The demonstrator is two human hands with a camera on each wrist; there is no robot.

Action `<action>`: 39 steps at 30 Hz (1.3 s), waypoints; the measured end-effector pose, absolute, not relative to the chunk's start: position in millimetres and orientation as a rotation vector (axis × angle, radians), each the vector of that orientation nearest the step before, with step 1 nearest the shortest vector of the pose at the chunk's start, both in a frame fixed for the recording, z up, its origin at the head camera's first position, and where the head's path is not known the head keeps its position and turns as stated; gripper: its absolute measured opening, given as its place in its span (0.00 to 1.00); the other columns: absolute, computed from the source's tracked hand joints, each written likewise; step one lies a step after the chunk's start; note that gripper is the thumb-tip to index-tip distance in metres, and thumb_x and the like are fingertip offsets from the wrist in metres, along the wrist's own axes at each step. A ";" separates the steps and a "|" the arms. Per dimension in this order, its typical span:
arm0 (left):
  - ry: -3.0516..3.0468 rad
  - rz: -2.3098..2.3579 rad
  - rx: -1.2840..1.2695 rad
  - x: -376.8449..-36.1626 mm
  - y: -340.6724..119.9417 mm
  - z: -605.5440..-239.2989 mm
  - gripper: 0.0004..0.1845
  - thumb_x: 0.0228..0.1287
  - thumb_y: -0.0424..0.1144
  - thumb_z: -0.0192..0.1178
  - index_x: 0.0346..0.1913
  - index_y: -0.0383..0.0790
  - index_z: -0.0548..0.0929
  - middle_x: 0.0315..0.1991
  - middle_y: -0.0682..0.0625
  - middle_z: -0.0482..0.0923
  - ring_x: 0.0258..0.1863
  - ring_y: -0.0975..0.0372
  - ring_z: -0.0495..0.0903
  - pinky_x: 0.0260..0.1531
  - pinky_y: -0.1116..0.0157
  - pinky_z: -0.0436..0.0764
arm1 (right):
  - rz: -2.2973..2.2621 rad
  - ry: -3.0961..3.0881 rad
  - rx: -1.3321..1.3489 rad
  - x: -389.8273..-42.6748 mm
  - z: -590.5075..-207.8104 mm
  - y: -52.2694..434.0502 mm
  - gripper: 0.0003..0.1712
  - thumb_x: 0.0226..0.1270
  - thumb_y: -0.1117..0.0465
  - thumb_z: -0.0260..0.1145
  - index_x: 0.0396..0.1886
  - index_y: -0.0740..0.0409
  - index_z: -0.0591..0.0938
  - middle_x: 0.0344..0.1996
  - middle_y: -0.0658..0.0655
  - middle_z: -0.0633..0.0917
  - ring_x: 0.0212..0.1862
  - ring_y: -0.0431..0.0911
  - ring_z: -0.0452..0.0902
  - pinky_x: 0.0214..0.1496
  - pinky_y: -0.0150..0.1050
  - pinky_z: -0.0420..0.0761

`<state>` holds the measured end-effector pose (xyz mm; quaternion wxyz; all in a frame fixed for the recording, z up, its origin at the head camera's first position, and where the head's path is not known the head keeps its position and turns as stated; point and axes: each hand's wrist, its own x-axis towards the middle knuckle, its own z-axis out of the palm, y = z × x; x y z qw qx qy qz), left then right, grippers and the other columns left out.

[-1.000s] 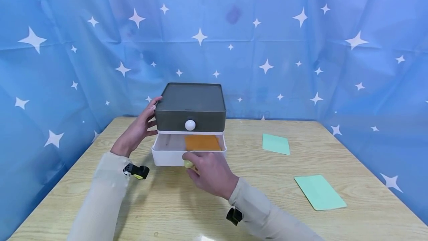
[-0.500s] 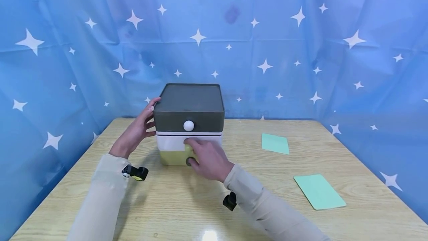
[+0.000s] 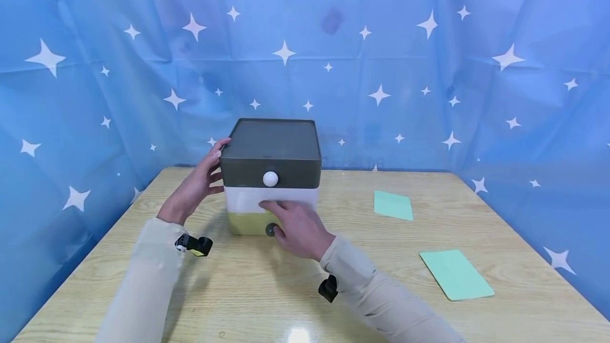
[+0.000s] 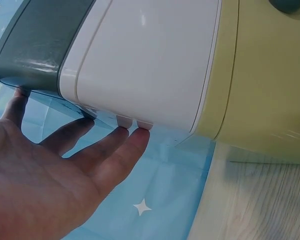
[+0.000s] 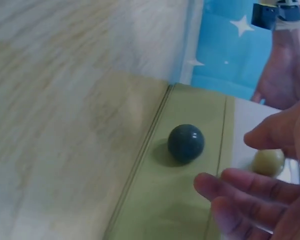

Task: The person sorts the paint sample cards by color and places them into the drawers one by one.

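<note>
So the white middle drawer (image 3: 270, 198) is pushed all the way in now. A second ago it was sticking out with an orange sheet showing inside, and now its front sits flush with the rest of the drawer box (image 3: 270, 173).

The box is a stubby, rounded-corner cube of smooth, glossy plastic, stacked in three layers: dark grey on top, white in the middle, yellow-green at the bottom. It sits left of centre in the head view, on a pale wood-grain table (image 3: 362, 290), fronts facing the camera. Each front has a small ball knob: a white knob (image 3: 270, 178) up top and a dark knob (image 5: 186, 142) on the green drawer (image 5: 190, 200).

The right hand (image 3: 297, 226) lies over the white front, fingers fairly straight and slightly spread, not pinching anything. The left hand (image 3: 195, 187) rests flat against the box's left side, fingers (image 4: 121, 145) straight and close together, tips touching the plastic.

Two flat mint-green sheets lie off to the right: the far sheet (image 3: 393, 205) and the near sheet (image 3: 455, 274), well apart from the box. The blue starry cloth (image 3: 429, 68) hangs behind.
</note>
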<state>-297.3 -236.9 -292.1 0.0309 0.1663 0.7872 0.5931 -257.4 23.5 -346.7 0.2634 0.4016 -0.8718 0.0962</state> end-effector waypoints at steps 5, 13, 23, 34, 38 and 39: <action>2.430 1.822 0.521 -297.4 -235.6 -291.6 0.30 0.76 0.69 0.29 0.78 0.77 0.44 0.82 0.44 0.42 0.79 0.37 0.52 0.69 0.32 0.59 | 0.232 -2.329 1.132 -259.0 -358.3 23.2 0.22 0.60 0.67 0.69 0.54 0.46 0.84 0.28 0.48 0.86 0.25 0.39 0.79 0.25 0.30 0.73; 2.410 1.833 0.522 -296.3 -235.6 -291.4 0.30 0.76 0.69 0.29 0.78 0.77 0.44 0.82 0.45 0.42 0.79 0.38 0.51 0.70 0.32 0.59 | 0.151 -2.605 1.116 -260.2 -372.6 22.5 0.21 0.60 0.64 0.70 0.54 0.44 0.83 0.27 0.46 0.88 0.18 0.36 0.69 0.17 0.27 0.63; 2.406 1.836 0.510 -298.5 -234.9 -296.0 0.30 0.76 0.69 0.29 0.77 0.77 0.44 0.82 0.45 0.42 0.79 0.39 0.51 0.70 0.32 0.59 | 0.106 -2.717 1.122 -257.2 -368.4 15.3 0.15 0.67 0.59 0.69 0.53 0.46 0.82 0.27 0.47 0.87 0.20 0.37 0.73 0.20 0.30 0.71; 2.402 1.830 0.502 -297.8 -238.1 -291.3 0.29 0.76 0.69 0.30 0.77 0.78 0.44 0.82 0.45 0.42 0.80 0.39 0.51 0.70 0.32 0.59 | -0.173 -2.644 1.213 -223.2 -356.3 17.1 0.14 0.65 0.69 0.64 0.38 0.41 0.79 0.12 0.45 0.74 0.14 0.38 0.63 0.14 0.31 0.60; 2.403 1.826 0.508 -297.4 -239.1 -290.3 0.29 0.77 0.68 0.29 0.77 0.78 0.44 0.82 0.45 0.42 0.80 0.39 0.51 0.70 0.32 0.58 | -0.244 -2.614 1.238 -211.6 -353.4 19.6 0.16 0.64 0.69 0.64 0.36 0.39 0.79 0.10 0.46 0.71 0.13 0.38 0.61 0.11 0.32 0.58; 2.403 1.828 0.508 -297.2 -239.6 -290.1 0.29 0.77 0.68 0.29 0.77 0.78 0.44 0.82 0.45 0.42 0.80 0.39 0.50 0.70 0.32 0.58 | -0.254 -2.603 1.248 -208.7 -352.7 20.1 0.15 0.63 0.69 0.65 0.36 0.39 0.79 0.10 0.46 0.71 0.13 0.38 0.61 0.11 0.32 0.58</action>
